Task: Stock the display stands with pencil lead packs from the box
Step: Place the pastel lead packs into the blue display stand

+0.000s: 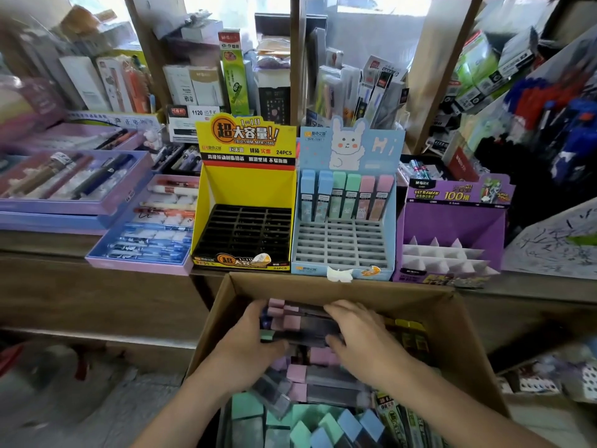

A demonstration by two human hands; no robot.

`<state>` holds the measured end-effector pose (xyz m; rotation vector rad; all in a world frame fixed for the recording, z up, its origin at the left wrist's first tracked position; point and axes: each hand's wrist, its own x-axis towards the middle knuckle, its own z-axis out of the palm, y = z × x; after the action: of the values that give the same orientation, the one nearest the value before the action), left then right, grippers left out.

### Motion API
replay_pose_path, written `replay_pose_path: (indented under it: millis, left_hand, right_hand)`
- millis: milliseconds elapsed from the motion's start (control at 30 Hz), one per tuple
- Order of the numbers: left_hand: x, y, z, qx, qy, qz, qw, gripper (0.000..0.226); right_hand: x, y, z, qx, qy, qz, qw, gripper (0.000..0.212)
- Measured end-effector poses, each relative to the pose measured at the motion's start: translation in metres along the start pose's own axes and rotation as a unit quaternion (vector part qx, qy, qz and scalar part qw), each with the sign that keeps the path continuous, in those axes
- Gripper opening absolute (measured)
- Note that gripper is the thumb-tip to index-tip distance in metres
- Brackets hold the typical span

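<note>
Your left hand (pixel 248 345) and right hand (pixel 360 334) clamp a bundle of packs (pixel 307 328) between them, inside the box (pixel 326 284) near the yellow stand (pixel 206 221).

Only the person's arms show. The left hand (pixel 248 344) and the right hand (pixel 358 334) are bare. Back from the fingers, each wrist is uncovered too and runs into a bare forearm. The left forearm (pixel 193 399) and the right forearm (pixel 452 402) show skin all the way to the bottom edge of the view. The fingertips and nails are too blurred to describe.
</note>
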<state>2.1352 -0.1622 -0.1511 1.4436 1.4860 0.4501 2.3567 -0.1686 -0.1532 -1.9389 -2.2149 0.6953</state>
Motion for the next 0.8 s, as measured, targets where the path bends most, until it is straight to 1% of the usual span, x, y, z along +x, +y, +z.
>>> replay_pose_path:
  millis: [67, 167, 267, 367, 467, 533, 667, 800]
  left_hand:
    - [0.003, 0.001, 0.002, -0.034, -0.004, -0.004, 0.999, 0.054]
    - [0.007, 0.002, 0.005, -0.089, -0.008, -0.013, 0.996, 0.048]
    - [0.008, 0.004, 0.006, -0.11, -0.002, -0.026, 0.994, 0.046]
    - [0.006, 0.005, 0.006, -0.115, 0.007, -0.038, 0.993, 0.047]
    - [0.005, 0.004, 0.006, -0.107, 0.011, -0.042, 0.993, 0.056]
    - [0.005, 0.004, 0.006, -0.096, 0.016, -0.043, 0.994, 0.062]
    - [0.006, 0.004, 0.005, -0.086, 0.015, -0.046, 0.995, 0.068]
    - [0.005, 0.006, 0.005, -0.085, 0.002, -0.044, 0.995, 0.07]
  right_hand:
    - [0.002, 0.001, 0.003, -0.014, -0.013, 0.011, 1.0, 0.05]
    - [0.006, 0.003, 0.007, -0.035, -0.027, 0.025, 0.999, 0.058]
    - [0.008, 0.005, 0.01, -0.04, -0.037, 0.03, 0.998, 0.051]
    - [0.009, 0.007, 0.011, -0.029, -0.041, 0.03, 0.998, 0.047]
    - [0.008, 0.009, 0.012, -0.002, -0.041, 0.032, 0.999, 0.044]
    - [0.008, 0.01, 0.012, -0.007, -0.04, 0.027, 0.999, 0.043]
    - [0.009, 0.013, 0.009, 0.001, -0.078, 0.025, 0.997, 0.055]
    - [0.008, 0.016, 0.004, 0.014, -0.12, 0.018, 0.993, 0.058]
